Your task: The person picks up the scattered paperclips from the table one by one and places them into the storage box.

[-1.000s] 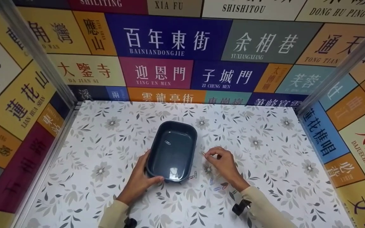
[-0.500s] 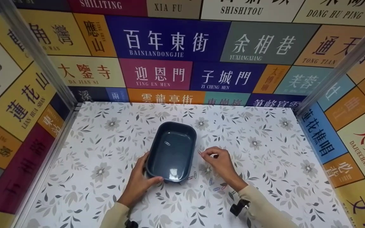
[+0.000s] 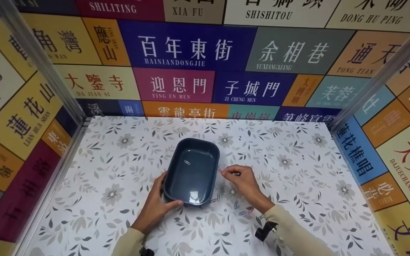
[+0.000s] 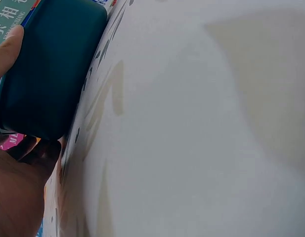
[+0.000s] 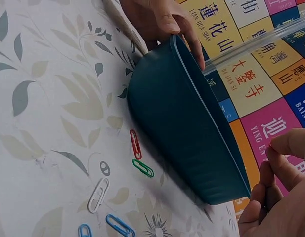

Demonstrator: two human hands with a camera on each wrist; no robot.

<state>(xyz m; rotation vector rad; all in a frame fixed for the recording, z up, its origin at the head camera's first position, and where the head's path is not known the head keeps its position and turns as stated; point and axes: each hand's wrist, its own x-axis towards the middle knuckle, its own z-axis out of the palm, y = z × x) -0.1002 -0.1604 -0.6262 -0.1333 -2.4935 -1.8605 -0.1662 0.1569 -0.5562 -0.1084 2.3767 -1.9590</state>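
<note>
A dark blue rectangular tub [image 3: 192, 172] stands on the table, with one pale paper clip [image 3: 187, 162] lying inside it. My left hand [image 3: 155, 206] grips its near left corner, thumb over the rim and fingers along the outer wall. Just off the tub's right side, my right hand [image 3: 242, 181] pinches a small red paper clip [image 3: 220, 171] between thumb and fingertips; the fingers hide most of it. Beside the tub in the right wrist view lie a red clip [image 5: 135, 144], a green clip [image 5: 143, 168], a white clip [image 5: 98, 195] and a blue clip [image 5: 120, 225].
More loose clips lie below the right hand, including a blue clip [image 3: 242, 213] and a reddish clip [image 3: 250, 211]. The white tabletop [image 3: 119, 163] has a leaf and flower pattern. Panels with printed characters [image 3: 187, 46] enclose the back and sides.
The right hand has moved slightly left toward the tub with the clip in its fingertips. The left hand stays on the tub, which has not visibly moved on the table.
</note>
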